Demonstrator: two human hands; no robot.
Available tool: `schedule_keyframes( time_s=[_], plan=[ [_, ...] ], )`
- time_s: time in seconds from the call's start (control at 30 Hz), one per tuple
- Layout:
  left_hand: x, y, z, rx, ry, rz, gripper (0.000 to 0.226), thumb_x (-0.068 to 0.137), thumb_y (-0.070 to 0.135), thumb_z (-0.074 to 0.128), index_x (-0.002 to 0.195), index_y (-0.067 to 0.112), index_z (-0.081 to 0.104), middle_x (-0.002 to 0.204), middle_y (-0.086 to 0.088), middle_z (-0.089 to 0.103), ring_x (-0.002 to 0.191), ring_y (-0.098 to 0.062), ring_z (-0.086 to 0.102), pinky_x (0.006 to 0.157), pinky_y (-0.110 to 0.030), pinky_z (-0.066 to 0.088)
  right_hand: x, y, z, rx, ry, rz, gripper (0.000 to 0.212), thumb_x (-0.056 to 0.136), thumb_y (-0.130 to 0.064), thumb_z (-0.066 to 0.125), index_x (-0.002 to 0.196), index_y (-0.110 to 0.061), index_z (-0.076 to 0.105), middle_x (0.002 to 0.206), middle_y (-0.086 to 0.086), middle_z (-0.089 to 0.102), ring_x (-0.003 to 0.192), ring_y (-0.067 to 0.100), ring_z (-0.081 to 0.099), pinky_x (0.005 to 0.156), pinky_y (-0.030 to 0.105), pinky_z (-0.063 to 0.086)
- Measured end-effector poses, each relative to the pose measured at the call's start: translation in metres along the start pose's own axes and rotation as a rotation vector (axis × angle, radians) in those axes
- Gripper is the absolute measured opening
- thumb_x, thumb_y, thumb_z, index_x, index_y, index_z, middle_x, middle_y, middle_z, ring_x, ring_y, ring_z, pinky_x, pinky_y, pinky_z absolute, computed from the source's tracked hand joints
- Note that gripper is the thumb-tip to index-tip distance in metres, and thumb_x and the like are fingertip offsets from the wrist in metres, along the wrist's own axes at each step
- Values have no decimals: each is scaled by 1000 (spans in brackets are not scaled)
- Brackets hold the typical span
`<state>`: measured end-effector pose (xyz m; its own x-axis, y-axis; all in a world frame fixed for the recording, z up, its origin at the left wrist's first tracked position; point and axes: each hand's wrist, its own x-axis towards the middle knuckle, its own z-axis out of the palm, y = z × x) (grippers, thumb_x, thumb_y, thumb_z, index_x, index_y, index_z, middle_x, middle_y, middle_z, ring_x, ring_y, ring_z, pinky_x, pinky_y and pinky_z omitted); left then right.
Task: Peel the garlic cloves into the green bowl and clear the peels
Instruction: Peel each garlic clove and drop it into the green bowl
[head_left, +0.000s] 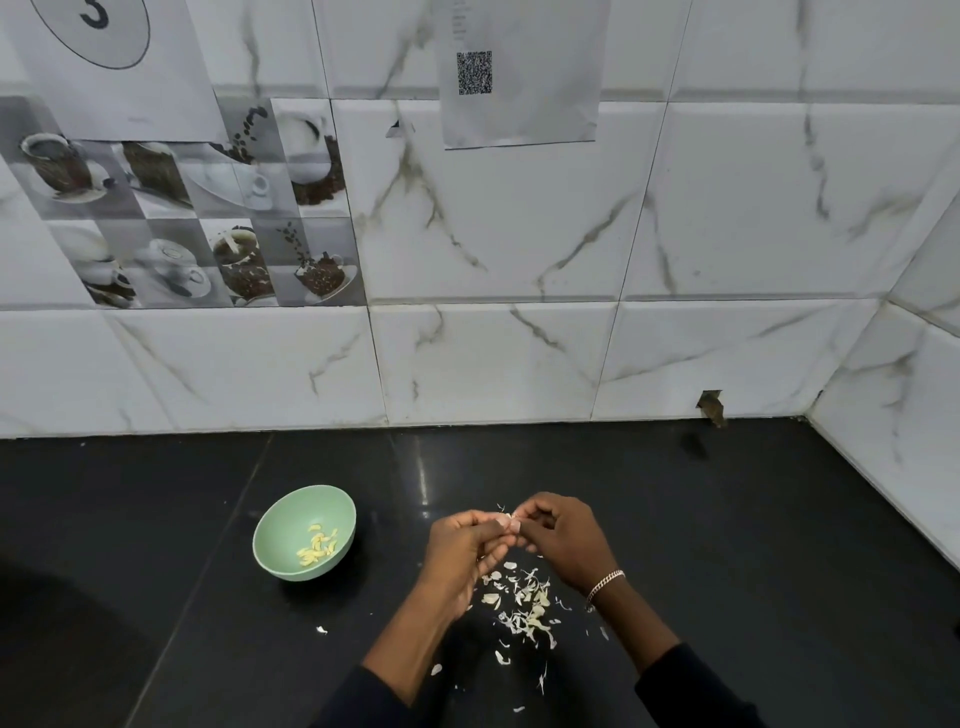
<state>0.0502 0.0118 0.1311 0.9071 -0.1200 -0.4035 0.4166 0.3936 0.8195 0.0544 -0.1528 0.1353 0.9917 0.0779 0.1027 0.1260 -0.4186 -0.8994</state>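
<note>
Above peels (524, 608), left hand (465, 545), right hand (563, 535) pinch clove (505, 518); green bowl (298, 514) apart.

Glossy black across the table (156, 519), with thin pale joint lines. Pale mint green on the bowl (275, 525), left of centre; light yellow on the peeled cloves (318, 545) inside. Whitish on the garlic clove (505, 518) at lower centre, white to cream on the peels (524, 608) below. Silver on the bracelet (605, 581). White with grey-brown marble veins over the wall tiles (519, 234); grey coffee-cup pictures with brown beans on the decorative tiles (208, 218) at left. Black QR code on the white paper sheet (519, 104) at top.
</note>
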Motion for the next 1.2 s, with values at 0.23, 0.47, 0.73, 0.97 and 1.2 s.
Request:
schedule_keyframes(
  time_s=[0.23, 0.47, 0.73, 0.97, 1.2],
  plan=[
    [-1, 5, -3, 63, -69, -11, 15, 89, -8, 65, 102, -15, 67, 84, -28, 71, 65, -19, 70, 59, -19, 58, -4, -9, -3, -62, -59, -27, 8, 87, -9, 62, 80, -12, 64, 65, 6, 71, 57, 17, 70, 59, 33, 57],
    [-4, 1, 5, -31, -34, 40, 22, 94, -9, 57, 112, -5, 68, 88, -19, 69, 63, -13, 65, 57, -17, 57, -13, -10, 5, -106, -103, 23, 19, 95, -13, 53, 79, -7, 62, 62, 3, 64, 50, 8, 60, 51, 25, 46],
    [-4, -1, 1, -73, -17, 63, 19, 93, -7, 61, 110, -7, 69, 100, -33, 71, 77, -24, 74, 65, -20, 60, -14, -2, -4, -43, 31, 40, 11, 85, -27, 73, 81, -19, 67, 71, 9, 70, 57, 17, 65, 55, 27, 55],
    [-7, -2, 7, 9, -34, 113, 16, 92, -9, 60, 101, -5, 73, 99, -26, 74, 81, -23, 74, 74, -24, 62, -8, -6, -4, 54, 45, -8, 11, 82, -28, 80, 90, -22, 75, 77, 3, 71, 65, 16, 68, 62, 35, 60],
    [-9, 3, 9, 39, -32, 116, 15, 91, -7, 64, 104, -7, 71, 100, -22, 76, 89, -24, 74, 79, -26, 62, -11, -9, -3, -17, 68, -145, 22, 83, -10, 76, 99, -24, 70, 86, -8, 69, 80, 13, 67, 73, 22, 55]
  ],
)
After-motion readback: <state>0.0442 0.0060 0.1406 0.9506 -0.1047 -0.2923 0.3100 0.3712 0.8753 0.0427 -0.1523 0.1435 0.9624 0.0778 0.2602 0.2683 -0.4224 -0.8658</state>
